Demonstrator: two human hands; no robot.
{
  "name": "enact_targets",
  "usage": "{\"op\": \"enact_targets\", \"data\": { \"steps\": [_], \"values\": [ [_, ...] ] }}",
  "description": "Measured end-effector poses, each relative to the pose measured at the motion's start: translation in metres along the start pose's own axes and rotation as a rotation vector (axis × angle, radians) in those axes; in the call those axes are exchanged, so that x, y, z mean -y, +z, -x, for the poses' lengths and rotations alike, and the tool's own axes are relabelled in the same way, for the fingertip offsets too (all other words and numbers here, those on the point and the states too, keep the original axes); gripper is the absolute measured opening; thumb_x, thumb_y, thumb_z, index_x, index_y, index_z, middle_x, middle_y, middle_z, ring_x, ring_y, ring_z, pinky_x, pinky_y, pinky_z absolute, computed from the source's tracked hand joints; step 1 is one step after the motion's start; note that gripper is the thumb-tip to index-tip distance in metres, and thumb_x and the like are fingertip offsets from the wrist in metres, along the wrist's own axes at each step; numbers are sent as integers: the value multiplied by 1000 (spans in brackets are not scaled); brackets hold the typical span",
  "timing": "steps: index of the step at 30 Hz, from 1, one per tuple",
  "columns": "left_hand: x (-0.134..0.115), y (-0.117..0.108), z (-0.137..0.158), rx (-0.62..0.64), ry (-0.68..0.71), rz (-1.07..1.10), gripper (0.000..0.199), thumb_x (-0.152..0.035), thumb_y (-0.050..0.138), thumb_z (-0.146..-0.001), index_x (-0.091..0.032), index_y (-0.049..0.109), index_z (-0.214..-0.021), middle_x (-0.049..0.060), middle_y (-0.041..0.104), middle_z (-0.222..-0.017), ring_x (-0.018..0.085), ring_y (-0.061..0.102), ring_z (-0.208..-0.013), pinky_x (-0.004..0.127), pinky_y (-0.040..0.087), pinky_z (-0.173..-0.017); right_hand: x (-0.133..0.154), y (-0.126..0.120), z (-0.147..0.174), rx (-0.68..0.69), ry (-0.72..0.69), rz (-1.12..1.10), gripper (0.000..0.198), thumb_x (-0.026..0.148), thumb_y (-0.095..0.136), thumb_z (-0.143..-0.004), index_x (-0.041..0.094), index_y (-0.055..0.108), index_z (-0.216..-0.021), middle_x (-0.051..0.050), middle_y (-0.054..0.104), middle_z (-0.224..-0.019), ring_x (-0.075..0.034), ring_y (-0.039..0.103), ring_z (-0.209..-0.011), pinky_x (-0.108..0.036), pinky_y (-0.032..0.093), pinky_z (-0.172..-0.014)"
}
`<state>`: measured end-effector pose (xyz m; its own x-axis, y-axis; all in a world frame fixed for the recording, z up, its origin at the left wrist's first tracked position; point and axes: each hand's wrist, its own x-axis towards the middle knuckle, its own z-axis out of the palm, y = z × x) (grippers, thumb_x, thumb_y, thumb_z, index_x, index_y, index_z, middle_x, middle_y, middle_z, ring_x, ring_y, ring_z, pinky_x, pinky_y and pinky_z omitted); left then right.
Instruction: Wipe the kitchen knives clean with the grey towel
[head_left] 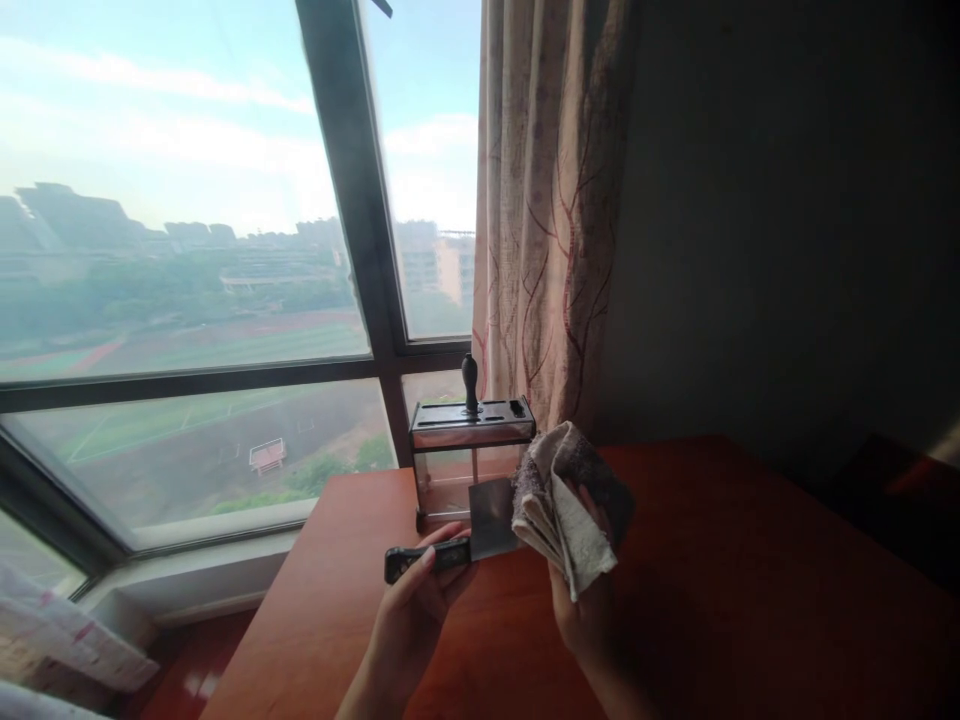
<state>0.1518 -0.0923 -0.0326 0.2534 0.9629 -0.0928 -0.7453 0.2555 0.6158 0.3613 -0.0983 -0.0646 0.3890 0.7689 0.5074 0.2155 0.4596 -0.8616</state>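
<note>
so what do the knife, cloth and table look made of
Knife blade: probably smooth steel, flat and grey; black handle: plastic or wood, unclear. Cloth: fabric, perhaps terry, from its fuzzy folds. Table: seemingly varnished wood, reddish with a soft sheen.

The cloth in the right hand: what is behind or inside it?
The left hand holds a knife whose blade disappears at the cloth; its far end is covered, so whether it's behind or between folds can't be told. Part of the right hand is hidden too.

I register a black knife handle [451, 552] at 7 o'clock, mottled grey and off-white cloth [562, 505] at 5, pinkish, red-branch-patterned curtain [551, 200] at 1.
</note>
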Motion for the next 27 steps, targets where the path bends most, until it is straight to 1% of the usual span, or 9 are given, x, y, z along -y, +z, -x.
{"op": "enact_targets", "data": {
  "steps": [2, 3, 6, 8, 12, 15, 19, 22, 27],
  "values": [
    [1, 1, 0, 9, -7, 14, 29, -24, 54, -87, -15, 72, -108, 14, 72, -113, 28, 64, -110, 43, 40, -106, 1, 1, 0, 53, -180, 231, 58, 22, 58, -79, 36, 51, -134, -1, 50, -143, -38, 31, -138, -59, 13, -115],
    [2, 1, 0, 14, -11, 23, 28, -24, 55, -87, -15, 72, -107, 13, 72, -112, 28, 64, -110, 44, 40, -106, 1, 2, -1, 81, -264, 343, 63, 20, 55, -80, 35, 44, -140, -1, 45, -147, -38, 30, -138, -59, 11, -115],
    [6, 0, -1, 31, -17, 40, 27, -22, 57, -86, -17, 72, -107, 12, 73, -110, 29, 64, -110, 45, 39, -107, 1, 7, 2, 140, -390, 533, 72, 16, 48, -80, 29, 28, -149, -4, 33, -154, -36, 29, -139, -59, 14, -114],
    [10, 0, -1, 41, -12, 39, 26, -21, 58, -85, -17, 72, -106, 11, 74, -109, 29, 64, -109, 45, 39, -106, 2, 12, 8, 174, -435, 606, 74, 13, 44, -80, 25, 25, -150, -7, 30, -155, -35, 28, -140, -60, 18, -112],
    [18, 1, -2, 40, -7, 9, 16, -18, 64, -81, -15, 75, -93, 9, 76, -101, 28, 66, -104, 44, 43, -102, 14, 24, 24, 295, -498, 684, 72, 12, 42, -78, 16, 28, -148, -10, 29, -155, -34, 24, -142, -59, 22, -112],
    [21, 3, -1, 7, -19, -4, 9, -17, 68, -78, -16, 76, -83, 7, 77, -92, 27, 67, -100, 41, 45, -99, 25, 28, 33, 392, -558, 698, 71, 14, 45, -77, 15, 32, -147, -10, 32, -154, -34, 27, -141, -56, 22, -112],
    [22, 5, 0, 6, -26, 0, 12, -15, 67, -78, -17, 76, -86, 5, 77, -84, 25, 69, -95, 39, 47, -97, 29, 25, 29, 475, -588, 705, 75, 16, 47, -74, 15, 32, -147, -9, 30, -155, -33, 26, -141, -55, 21, -113],
    [22, 5, 0, 43, -36, -4, 17, -15, 62, -82, -16, 75, -93, 7, 77, -92, 25, 69, -94, 41, 46, -98, 24, 19, 20, 456, -593, 700, 76, 15, 47, -72, 15, 32, -146, -9, 30, -155, -33, 24, -141, -56, 21, -112],
    [20, 4, 1, 93, -28, 18, 26, -21, 56, -87, -14, 73, -105, 13, 73, -109, 27, 66, -104, 43, 43, -102, 14, 12, 7, 305, -540, 734, 73, 14, 46, -76, 17, 31, -147, -9, 31, -154, -34, 25, -141, -59, 22, -111]
  ]
}}
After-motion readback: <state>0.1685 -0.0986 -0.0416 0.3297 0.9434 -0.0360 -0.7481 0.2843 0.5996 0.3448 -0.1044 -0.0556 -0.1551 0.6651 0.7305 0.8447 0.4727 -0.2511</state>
